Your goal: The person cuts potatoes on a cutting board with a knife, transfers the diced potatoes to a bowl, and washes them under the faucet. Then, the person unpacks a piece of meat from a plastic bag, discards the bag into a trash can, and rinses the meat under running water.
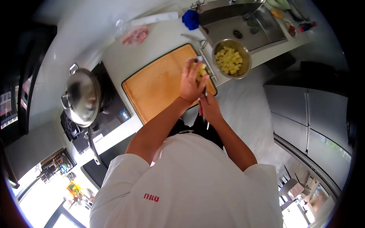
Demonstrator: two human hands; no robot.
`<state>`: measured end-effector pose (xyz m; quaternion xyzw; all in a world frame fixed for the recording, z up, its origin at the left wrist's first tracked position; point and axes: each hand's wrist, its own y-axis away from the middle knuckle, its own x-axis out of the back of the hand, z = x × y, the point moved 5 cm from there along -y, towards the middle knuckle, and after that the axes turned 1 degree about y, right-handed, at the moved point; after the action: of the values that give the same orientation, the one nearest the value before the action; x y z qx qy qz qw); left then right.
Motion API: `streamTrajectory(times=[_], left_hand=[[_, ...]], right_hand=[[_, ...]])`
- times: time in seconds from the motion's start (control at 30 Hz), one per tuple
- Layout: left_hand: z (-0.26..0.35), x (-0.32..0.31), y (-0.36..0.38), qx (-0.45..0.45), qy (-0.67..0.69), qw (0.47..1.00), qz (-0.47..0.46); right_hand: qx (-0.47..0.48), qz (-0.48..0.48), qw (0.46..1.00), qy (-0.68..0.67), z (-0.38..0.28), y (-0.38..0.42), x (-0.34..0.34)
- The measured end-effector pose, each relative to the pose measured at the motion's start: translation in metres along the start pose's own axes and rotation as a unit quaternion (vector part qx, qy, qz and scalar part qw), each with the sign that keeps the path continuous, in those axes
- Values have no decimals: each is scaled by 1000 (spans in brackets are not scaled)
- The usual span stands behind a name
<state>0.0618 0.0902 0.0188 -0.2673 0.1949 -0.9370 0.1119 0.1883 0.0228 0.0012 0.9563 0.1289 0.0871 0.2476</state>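
Observation:
My left hand (192, 85) is cupped around some yellow cubes (200, 72) at the right end of the wooden cutting board (156, 85). Just below it, my right hand (211, 108) is closed around the handle of a knife, whose silver end (208, 125) sticks out under the fingers. The blade runs up beneath the cubes and is mostly hidden by them and my left hand. To the right of my hands stands a metal bowl (247, 64) holding many yellow cubes (228, 60).
Behind the board lie raw meat (135, 35), a peeler (192, 38) and a blue cloth (191, 19). The sink (262, 36) is beyond the bowl. On the left, a lidded pan (81, 97) sits on the stove, its long handle pointing toward me.

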Motion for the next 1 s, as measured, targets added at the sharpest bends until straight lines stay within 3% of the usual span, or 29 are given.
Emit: streamTrajectory(times=[0.1,0.23,0.37,0.4,0.5,0.57,0.67,0.77,1.0], left_hand=[[31,-54,-37,7,118,993,-24],[45,-119,-70,40,135,989,-55],[4,-185,-79,49,7,996,-76],[4,-186,-84,44,-29,994,-96],[8,-153,-96,-22,-8,999,-42],[3,-110,-102,-14,-6,1000,9],[-44,-70,-65,172,-109,978,-50],[-58,-73,-24,208,-257,899,-288],[-36,-118,-24,213,-319,875,-294]], right_hand=[[-4,88,996,11,-30,8,55],[-33,164,986,13,-48,14,110],[-41,202,978,31,-47,21,143],[-48,206,977,30,-43,23,149],[-57,209,976,18,-35,22,167],[-57,207,977,-3,-29,24,179],[-45,206,977,0,-31,32,188],[-33,208,978,13,-27,37,189],[-33,197,980,24,-29,54,187]])
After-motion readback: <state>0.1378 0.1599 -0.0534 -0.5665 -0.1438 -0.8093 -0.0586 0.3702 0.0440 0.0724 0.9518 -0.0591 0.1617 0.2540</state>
